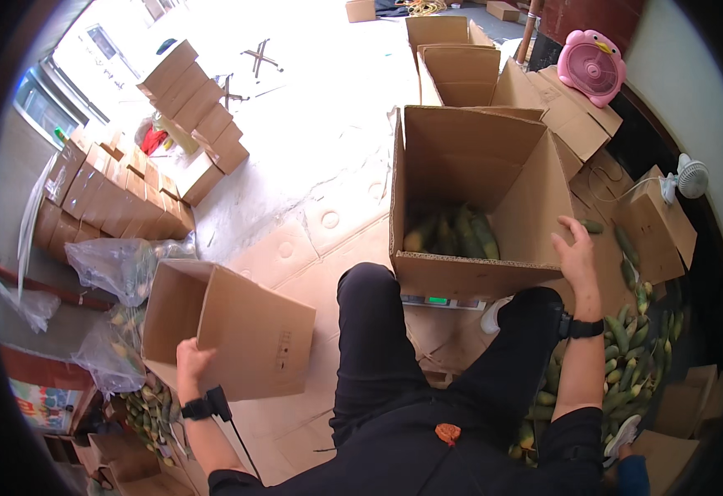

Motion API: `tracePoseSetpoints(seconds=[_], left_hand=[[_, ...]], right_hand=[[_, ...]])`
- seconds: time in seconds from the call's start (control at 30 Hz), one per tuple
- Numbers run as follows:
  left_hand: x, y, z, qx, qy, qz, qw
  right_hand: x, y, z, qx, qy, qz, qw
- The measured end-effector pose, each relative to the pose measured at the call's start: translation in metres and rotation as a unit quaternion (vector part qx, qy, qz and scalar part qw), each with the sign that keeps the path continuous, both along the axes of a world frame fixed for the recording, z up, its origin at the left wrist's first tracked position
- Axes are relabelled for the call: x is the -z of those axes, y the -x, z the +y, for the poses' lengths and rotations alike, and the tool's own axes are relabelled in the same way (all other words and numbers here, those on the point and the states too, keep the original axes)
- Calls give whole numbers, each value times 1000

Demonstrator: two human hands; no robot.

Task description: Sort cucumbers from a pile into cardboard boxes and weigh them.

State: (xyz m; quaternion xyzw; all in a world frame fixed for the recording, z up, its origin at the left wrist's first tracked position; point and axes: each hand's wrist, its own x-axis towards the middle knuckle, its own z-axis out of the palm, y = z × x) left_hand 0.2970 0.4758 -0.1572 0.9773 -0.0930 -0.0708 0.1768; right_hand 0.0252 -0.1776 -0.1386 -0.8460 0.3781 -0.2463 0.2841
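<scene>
My left hand (193, 361) grips the near rim of an upright, open-topped cardboard box (261, 338), whose side bears printed marks. My right hand (575, 255) is at the right front corner of a larger open cardboard box (479, 276), fingers apart and thumb towards its rim; whether it touches the cardboard I cannot tell. Several dark green, yellowish-ended cucumber-like vegetables (454, 234) lie in the bottom of that larger box. Beneath its front shows a scale (438, 301) with a lit green display, between my knees.
Loose cucumber-like vegetables (631, 347) lie heaped at my right, near a person's shoe (622, 437). More open boxes (461, 74) stand beyond the large one. Stacked cartons (126, 186) and plastic bags (113, 266) line the left. A pink fan (592, 67) stands at the right wall.
</scene>
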Motion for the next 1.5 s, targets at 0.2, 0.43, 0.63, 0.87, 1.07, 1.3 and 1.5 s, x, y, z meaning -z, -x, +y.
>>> tracePoseSetpoints(seconds=[0.2, 0.43, 0.63, 0.87, 1.07, 1.3, 1.5], left_hand=[[-7, -92, -64, 0, 185, 64, 981], [-16, -155, -221, 203, -51, -64, 976], [-5, -196, -364, 259, -118, -122, 951], [46, -227, -490, 264, -73, -139, 952], [74, -205, -528, 267, -83, -291, 915], [78, -192, -498, 288, -3, -237, 928], [64, -158, -450, 155, 381, 191, 891]], right_hand=[[3, 0, 3, -7, 1, -19, 1000], [-8, -3, 5, 15, 12, -17, 1000], [-14, -5, 10, -3, 16, -19, 1000], [-21, -11, 11, 13, 0, -2, 1000], [-21, -14, 11, 25, 4, 6, 1000], [-25, -13, 13, 49, -22, -3, 999], [-16, -13, 13, 36, -7, -11, 999]])
